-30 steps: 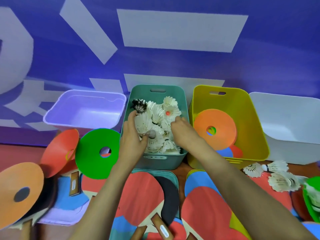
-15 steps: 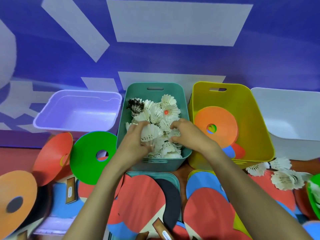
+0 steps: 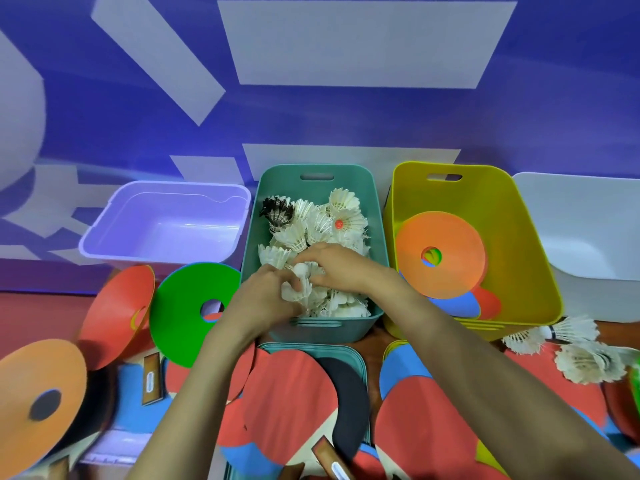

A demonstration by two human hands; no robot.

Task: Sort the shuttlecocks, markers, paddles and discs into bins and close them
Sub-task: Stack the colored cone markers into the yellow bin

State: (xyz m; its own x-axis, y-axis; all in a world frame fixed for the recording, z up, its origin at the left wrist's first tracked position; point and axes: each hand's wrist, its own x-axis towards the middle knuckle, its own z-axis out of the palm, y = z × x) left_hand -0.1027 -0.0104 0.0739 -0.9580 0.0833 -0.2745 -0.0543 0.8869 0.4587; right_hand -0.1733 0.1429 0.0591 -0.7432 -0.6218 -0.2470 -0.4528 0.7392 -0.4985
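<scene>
The teal bin [image 3: 317, 170] in the middle is heaped with white shuttlecocks [image 3: 341, 216] and one dark one [image 3: 277, 209]. Both hands are down in its near end. My left hand [image 3: 265, 297] curls round a white shuttlecock [image 3: 299, 289] on the pile. My right hand [image 3: 337, 266] lies just beyond it, its fingers pinching the same cluster. The yellow bin [image 3: 519, 237] holds an orange disc [image 3: 450, 233] leaning over blue and red ones. Loose shuttlecocks [image 3: 585, 363] lie at the right. Red paddles [image 3: 294, 393] are under my forearms.
A purple bin [image 3: 166, 188] stands at the left and a white bin [image 3: 588, 220] at the right. Green [image 3: 187, 306], red [image 3: 117, 306] and orange [image 3: 38, 386] discs lie at the left. A teal lid [image 3: 346, 349] peeks out from under the paddles.
Both hands have drawn back from the middle of the teal bin to its near end, bringing the held shuttlecocks down onto the pile. The view has tilted up a little.
</scene>
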